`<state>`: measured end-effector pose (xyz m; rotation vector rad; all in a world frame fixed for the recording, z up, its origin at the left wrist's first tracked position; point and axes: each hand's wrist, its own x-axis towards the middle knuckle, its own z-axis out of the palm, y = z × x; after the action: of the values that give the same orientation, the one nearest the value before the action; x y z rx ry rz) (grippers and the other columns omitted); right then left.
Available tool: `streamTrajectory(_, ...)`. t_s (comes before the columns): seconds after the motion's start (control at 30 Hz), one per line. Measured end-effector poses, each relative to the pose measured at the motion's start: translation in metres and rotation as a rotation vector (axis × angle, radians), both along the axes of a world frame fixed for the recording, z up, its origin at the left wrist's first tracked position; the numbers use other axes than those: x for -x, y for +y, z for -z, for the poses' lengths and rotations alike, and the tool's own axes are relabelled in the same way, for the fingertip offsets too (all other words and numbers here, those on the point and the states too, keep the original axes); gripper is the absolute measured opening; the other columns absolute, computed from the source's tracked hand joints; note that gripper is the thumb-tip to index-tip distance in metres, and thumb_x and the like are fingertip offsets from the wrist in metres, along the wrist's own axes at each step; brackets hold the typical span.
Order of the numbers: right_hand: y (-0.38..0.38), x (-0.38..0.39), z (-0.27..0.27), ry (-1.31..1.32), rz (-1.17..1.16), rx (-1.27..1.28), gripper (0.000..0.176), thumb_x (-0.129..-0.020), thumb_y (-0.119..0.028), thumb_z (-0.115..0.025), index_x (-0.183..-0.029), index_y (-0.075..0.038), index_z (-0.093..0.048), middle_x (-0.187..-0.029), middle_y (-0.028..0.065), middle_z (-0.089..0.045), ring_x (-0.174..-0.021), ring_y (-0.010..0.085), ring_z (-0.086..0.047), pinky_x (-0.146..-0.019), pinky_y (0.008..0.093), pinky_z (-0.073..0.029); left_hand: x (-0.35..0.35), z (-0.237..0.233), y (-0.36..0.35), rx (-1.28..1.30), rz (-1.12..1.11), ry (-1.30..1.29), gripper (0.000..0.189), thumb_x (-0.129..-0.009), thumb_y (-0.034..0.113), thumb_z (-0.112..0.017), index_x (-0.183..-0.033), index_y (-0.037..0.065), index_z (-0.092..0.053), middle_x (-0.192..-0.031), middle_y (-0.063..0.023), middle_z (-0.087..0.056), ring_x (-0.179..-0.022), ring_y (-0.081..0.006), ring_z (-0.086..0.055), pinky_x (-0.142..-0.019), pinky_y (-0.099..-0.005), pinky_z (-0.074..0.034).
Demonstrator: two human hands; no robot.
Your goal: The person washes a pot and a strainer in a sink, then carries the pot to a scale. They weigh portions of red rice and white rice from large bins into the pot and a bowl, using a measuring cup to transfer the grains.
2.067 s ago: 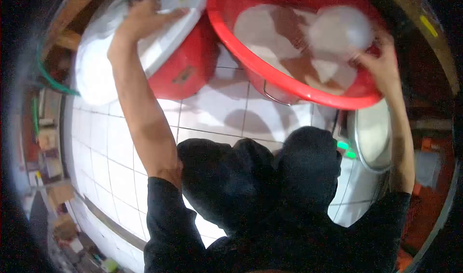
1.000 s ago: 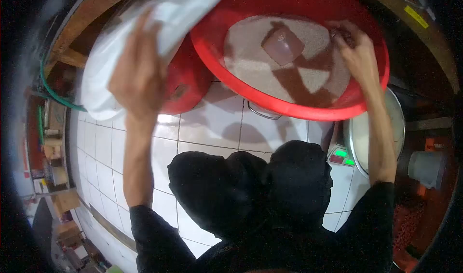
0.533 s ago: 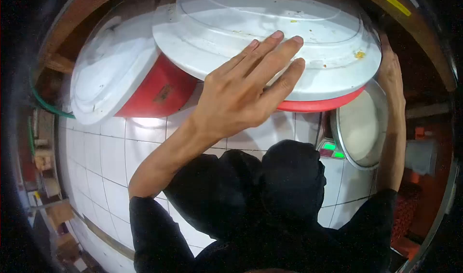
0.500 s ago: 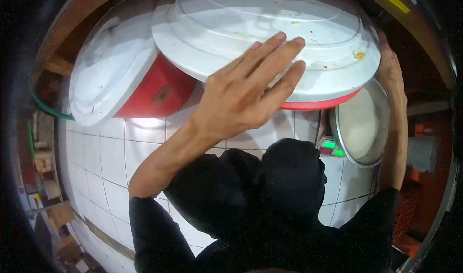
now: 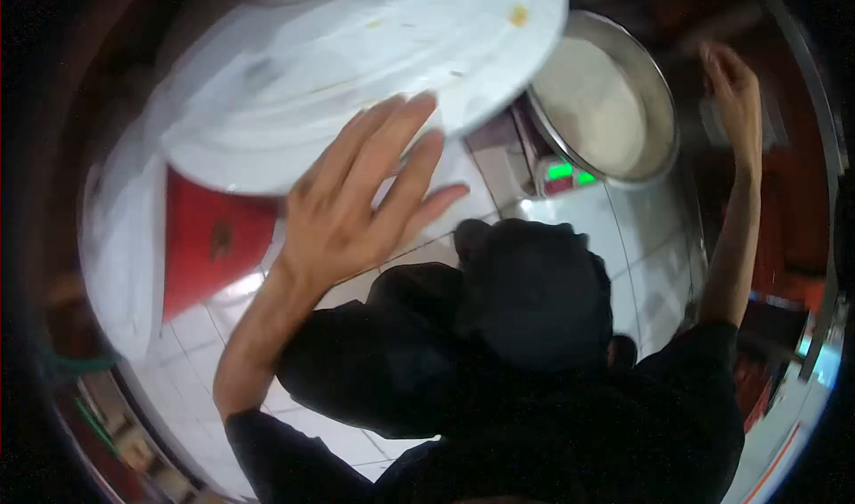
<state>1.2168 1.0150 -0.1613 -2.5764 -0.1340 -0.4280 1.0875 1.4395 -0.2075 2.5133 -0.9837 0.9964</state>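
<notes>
My left hand (image 5: 361, 192) is open, its fingers spread over the near edge of a large white lid (image 5: 356, 50) marked with yellow stains. Out to the right, my right hand (image 5: 735, 85) is raised away from the lid, fingers loosely bent and apart, with nothing visible in them. Below it and to its left, a round metal bowl (image 5: 663, 139) contains a white powder (image 5: 601, 103). The bowl sits on a scale whose display (image 5: 561, 172) glows green.
At the left, a red bucket (image 5: 214, 246) stands under another white lid (image 5: 125, 237). White floor tiles (image 5: 200, 330) run around my bent legs in dark trousers (image 5: 534, 299). A translucent container (image 5: 773, 126) is near my right hand.
My view has turned to the right, so the lid and bowl appear further left. My right hand has left the lid's right edge and moved outward; my left hand stays by the lid.
</notes>
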Motion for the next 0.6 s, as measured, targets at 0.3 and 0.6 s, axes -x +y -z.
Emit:
streamTrajectory(0.3,-0.004,0.036,0.115,0.175,-0.206,0.335,0.054,-0.082,-0.004,-0.057,-0.135,-0.009,-0.046,-0.146,0.0232,-0.03,-0.134,0.0377,-0.031,-0.114,0.0434,-0.025,-0.052,0.018,-0.142,0.272,0.465,0.421,0.042,-0.075,0.003,-0.074,-0.114,-0.003,-0.058,-0.125,-0.0163,-0.053,-0.111,-0.0246,-0.057,-0.091,-0.034,-0.051)
streamTrajectory(0.6,-0.135,0.273,0.08,0.241,0.554,0.266,0.046,-0.089,-0.028,-0.061,-0.125,-0.002,-0.053,-0.121,0.0209,-0.057,-0.111,0.0325,-0.057,-0.093,0.0406,-0.046,-0.124,0.145,-0.183,0.893,0.092,1.28,0.084,-0.075,0.021,-0.078,-0.138,-0.005,-0.028,-0.142,-0.0209,-0.032,-0.129,-0.0306,-0.036,-0.104,-0.0494,-0.033)
